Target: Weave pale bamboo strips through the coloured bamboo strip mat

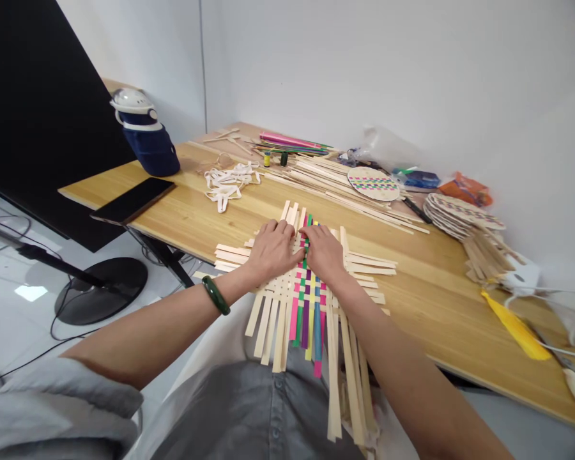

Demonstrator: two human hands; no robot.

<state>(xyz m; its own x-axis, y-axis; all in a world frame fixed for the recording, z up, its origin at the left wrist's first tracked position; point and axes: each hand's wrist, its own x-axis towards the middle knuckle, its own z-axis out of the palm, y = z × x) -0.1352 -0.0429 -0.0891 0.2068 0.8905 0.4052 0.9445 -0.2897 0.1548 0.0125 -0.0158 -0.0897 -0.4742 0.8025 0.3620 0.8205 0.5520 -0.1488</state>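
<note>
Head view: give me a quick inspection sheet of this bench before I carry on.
Surface: wooden table, mostly covered.
Job's things: woven strip mat, plain and coloured strips, overhanging the near edge.
Clutter: loose strips, round woven discs, stacked discs, yellow tassel, phone, blue helmet.
Grippers: left hand and right hand both pressed flat on the mat, meeting at the coloured strips.
Cables: black cables on the floor at left.
Surroundings: white wall; black panel at left.
</note>
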